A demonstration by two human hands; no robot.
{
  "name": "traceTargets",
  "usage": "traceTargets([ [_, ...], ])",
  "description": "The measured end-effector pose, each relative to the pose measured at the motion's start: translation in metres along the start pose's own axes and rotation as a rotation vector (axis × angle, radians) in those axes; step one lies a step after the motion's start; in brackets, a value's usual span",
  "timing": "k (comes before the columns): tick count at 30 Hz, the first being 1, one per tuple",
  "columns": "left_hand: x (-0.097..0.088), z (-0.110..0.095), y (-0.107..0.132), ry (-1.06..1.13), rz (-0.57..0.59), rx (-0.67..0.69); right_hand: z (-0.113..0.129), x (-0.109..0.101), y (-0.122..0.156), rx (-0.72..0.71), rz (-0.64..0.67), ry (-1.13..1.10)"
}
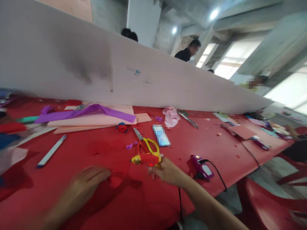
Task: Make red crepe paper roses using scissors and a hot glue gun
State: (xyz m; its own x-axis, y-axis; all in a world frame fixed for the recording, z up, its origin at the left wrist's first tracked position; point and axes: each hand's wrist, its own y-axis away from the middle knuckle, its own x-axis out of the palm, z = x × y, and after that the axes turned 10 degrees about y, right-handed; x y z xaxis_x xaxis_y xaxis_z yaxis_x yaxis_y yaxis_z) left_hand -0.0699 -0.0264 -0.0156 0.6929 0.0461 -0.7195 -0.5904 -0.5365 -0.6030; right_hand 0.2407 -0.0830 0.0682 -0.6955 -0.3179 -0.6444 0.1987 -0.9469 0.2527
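My left hand lies low on the red table, blurred by motion, its fingertips touching a small piece of red paper. My right hand is closed in a pinch next to the handles of yellow and red scissors, gripping a small red bit by them. The scissors lie on the table with blades pointing away. A small red and blue paper flower rests further back.
A purple glue gun with a black cord sits right of my right hand. Pink paper sheets and a purple strip lie at the back left. A white partition runs behind the table. Red chairs stand at right; other people work beyond.
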Motion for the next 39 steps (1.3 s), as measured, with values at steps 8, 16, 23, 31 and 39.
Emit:
traceTargets([
  [8, -0.007, -0.009, -0.012, 0.117, 0.144, 0.082, 0.0, -0.011, -0.008, 0.009, 0.0, 0.115],
  [16, -0.005, -0.008, -0.012, 0.17, 0.219, 0.123, -0.003, -0.005, -0.008, 0.019, 0.077, 0.314],
  [23, -0.002, -0.011, -0.015, 0.203, 0.33, 0.108, 0.004, -0.004, -0.012, -0.129, 0.146, 0.362],
  [31, -0.001, -0.013, -0.018, 0.258, 0.383, 0.104, 0.009, 0.001, -0.018, -0.174, 0.156, 0.38],
  [39, -0.001, -0.013, -0.021, 0.275, 0.41, 0.094, 0.014, 0.0, -0.021, -0.125, 0.174, 0.36],
])
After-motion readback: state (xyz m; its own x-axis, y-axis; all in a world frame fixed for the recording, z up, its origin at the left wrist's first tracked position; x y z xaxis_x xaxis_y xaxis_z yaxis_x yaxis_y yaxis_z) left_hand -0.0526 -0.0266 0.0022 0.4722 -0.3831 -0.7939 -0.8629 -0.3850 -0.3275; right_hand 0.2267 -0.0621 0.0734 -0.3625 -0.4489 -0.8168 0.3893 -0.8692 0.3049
